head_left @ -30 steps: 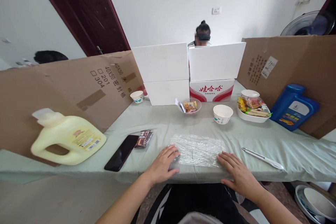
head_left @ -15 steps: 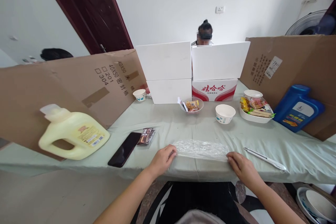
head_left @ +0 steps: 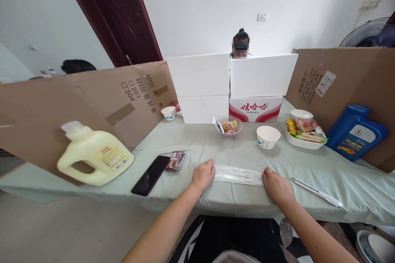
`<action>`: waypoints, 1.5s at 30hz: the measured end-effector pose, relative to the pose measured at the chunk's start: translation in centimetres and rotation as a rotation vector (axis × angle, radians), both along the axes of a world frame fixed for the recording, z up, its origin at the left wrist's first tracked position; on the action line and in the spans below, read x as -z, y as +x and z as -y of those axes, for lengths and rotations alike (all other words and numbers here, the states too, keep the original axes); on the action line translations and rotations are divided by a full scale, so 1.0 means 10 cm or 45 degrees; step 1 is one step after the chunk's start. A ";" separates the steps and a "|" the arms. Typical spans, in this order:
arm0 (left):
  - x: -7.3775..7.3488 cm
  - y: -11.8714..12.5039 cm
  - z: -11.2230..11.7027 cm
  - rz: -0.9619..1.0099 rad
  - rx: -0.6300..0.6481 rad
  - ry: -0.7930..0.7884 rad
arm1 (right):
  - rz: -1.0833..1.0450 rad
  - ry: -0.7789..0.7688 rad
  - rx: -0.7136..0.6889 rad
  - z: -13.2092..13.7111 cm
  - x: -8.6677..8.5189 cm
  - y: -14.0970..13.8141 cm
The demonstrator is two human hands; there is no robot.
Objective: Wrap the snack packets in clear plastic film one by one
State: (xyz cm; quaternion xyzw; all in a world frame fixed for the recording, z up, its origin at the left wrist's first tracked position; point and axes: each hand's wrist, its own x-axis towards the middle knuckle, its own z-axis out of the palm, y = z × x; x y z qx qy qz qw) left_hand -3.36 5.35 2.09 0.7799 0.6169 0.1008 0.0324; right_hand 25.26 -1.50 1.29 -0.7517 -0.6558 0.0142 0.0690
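A strip of clear, crinkled plastic film (head_left: 238, 174) is stretched between my two hands, low over the front of the table. My left hand (head_left: 203, 175) is closed on its left end. At the opposite end my right hand (head_left: 277, 185) grips it with the fingers curled. To the right of my right hand lies a slim white and grey tool (head_left: 316, 192), perhaps a knife or tongs. On the left, a black phone (head_left: 150, 175) and brown cocoa packets (head_left: 176, 160) lie nearest my left hand.
Behind my hands stand a paper bowl (head_left: 268, 137), a clear bowl of snacks (head_left: 237, 130) and a white tray (head_left: 308, 144). A yellow jug (head_left: 95, 154) and a blue bottle (head_left: 356, 133) flank the green-covered table (head_left: 197, 139). Beyond the white boxes (head_left: 203, 76) sits a person (head_left: 241, 43).
The film is pulled into a narrower, tighter strip. My fingers have closed more fully around its ends, and my hands have come slightly closer together. The whole view has shifted a little.
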 end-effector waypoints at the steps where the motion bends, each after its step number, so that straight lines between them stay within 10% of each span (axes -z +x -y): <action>1: -0.01 0.00 0.01 -0.007 -0.012 0.013 | 0.016 0.012 0.008 0.00 -0.01 0.00; 6: -0.11 0.09 0.12 0.006 -0.002 0.281 | 0.079 0.219 -0.040 0.07 -0.09 -0.03; 9: -0.07 0.25 0.27 0.056 0.261 0.392 | 0.046 0.409 -0.415 0.08 -0.08 -0.20; 13: 0.11 0.43 0.42 -0.012 0.530 0.076 | -0.007 0.183 -0.870 0.03 0.06 -0.43; 18: 0.20 0.31 0.44 -0.085 0.265 -0.120 | 0.011 0.049 -0.675 0.09 0.29 -0.18; 28: 0.10 0.38 0.60 -0.050 0.138 0.137 | 0.151 0.603 -0.560 0.89 0.57 0.35; 38: 0.19 0.55 0.87 0.350 0.990 0.136 | -0.179 0.425 -0.859 1.24 -0.19 0.22; 45: 0.17 0.47 0.80 0.539 1.085 -0.048 | -0.742 0.056 -0.692 0.45 -0.60 -0.02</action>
